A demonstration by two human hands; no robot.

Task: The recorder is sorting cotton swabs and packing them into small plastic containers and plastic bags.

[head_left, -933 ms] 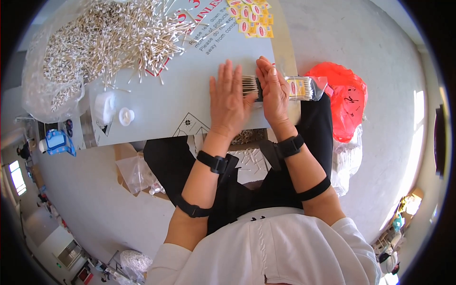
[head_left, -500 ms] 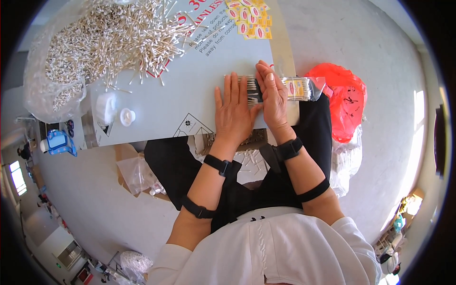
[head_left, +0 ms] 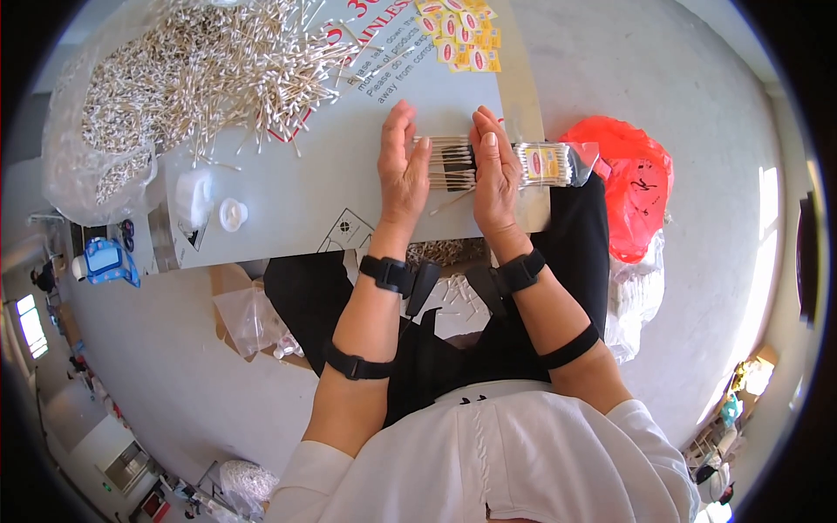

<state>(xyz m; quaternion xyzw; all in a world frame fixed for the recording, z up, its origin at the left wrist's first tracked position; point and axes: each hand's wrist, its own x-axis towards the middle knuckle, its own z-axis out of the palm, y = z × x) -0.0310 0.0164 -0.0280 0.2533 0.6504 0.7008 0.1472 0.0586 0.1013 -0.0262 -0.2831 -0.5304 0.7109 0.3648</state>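
Observation:
A row of cotton swabs (head_left: pixel 452 150) lies side by side over a dark patch on the grey board. My left hand (head_left: pixel 404 179) stands on edge at the left ends of the swabs, fingers straight and holding nothing. At their other ends my right hand (head_left: pixel 495 179) is also on edge with straight fingers, between the row and a clear pack of swabs (head_left: pixel 542 164) with a yellow label. One loose swab (head_left: pixel 449 203) slants out on the near side, by my right hand. Whether the right palm touches the swab tips is hidden.
A big heap of cotton swabs (head_left: pixel 200 78) spills from a clear bag at the far left. Yellow label cards (head_left: pixel 458 35) lie at the back. A small white round lid (head_left: pixel 233 214) is near the left front. A red plastic bag (head_left: pixel 623 174) hangs right of the table (head_left: pixel 296 235).
My left hand has lifted off the swabs, moved left and turned from flat onto its edge, uncovering the row. A loose slanting swab now shows. My right hand has barely moved.

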